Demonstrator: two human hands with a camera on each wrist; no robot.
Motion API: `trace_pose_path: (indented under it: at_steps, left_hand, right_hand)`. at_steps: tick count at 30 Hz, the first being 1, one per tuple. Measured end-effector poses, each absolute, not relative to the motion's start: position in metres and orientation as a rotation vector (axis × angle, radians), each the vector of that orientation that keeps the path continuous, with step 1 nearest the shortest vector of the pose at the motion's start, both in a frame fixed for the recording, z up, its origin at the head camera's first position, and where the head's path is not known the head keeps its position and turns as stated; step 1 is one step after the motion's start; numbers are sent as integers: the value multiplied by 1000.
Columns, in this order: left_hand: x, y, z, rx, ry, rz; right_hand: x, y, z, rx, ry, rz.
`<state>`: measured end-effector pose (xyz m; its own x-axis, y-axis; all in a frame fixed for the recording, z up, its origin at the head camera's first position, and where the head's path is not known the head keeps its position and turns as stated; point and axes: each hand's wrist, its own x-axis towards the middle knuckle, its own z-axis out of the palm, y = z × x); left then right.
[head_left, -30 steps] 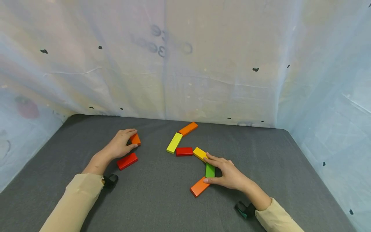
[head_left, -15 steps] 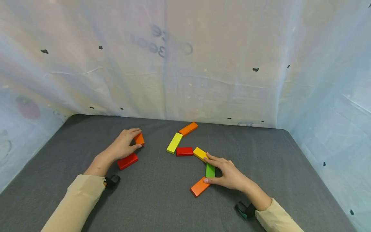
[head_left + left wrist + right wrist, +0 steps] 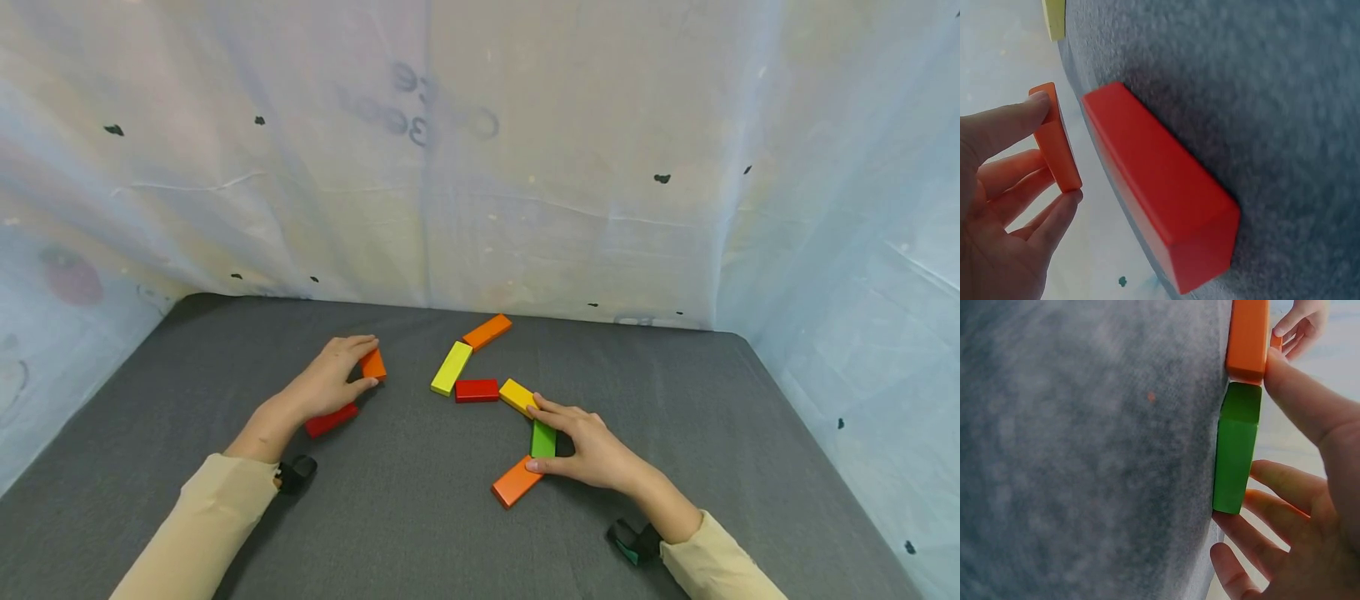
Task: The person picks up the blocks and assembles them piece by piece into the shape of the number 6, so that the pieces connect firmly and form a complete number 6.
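Note:
My left hand [image 3: 330, 379] pinches an orange wooden block [image 3: 1059, 144] between thumb and fingertips, at the left of the table. A red block [image 3: 1154, 169] lies close by, partly hidden by that hand in the head view. My right hand [image 3: 588, 446] rests over a bent row of blocks, its fingers spread. The thumb touches the near orange block [image 3: 516, 483], while the fingertips lie at the join of the yellow-orange block [image 3: 517, 397] and the green block [image 3: 1236, 456]. The green block shows between thumb and fingers.
Leading off to the left and back, the row goes on with a red block [image 3: 476, 391], a lime-yellow block [image 3: 452, 368] and another orange block [image 3: 487, 332]. Grey cloth covers the table [image 3: 420, 517]. A pale sheet [image 3: 570, 150] hangs behind its far edge.
My left hand has moved a little to the right with the orange block, now covering more of the loose red block. The right hand and the row stay as they were.

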<state>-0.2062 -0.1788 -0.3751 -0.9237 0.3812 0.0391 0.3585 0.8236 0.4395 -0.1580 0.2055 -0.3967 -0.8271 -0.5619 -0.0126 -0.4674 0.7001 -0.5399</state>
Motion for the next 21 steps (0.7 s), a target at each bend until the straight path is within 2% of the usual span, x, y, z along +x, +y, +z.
trace_pose_path:
  at_steps: [21]
  left_hand:
    - [-195,-162,-380,699,2959,704]
  right_hand:
    - [-158,206,-398,-867,2726,-809]
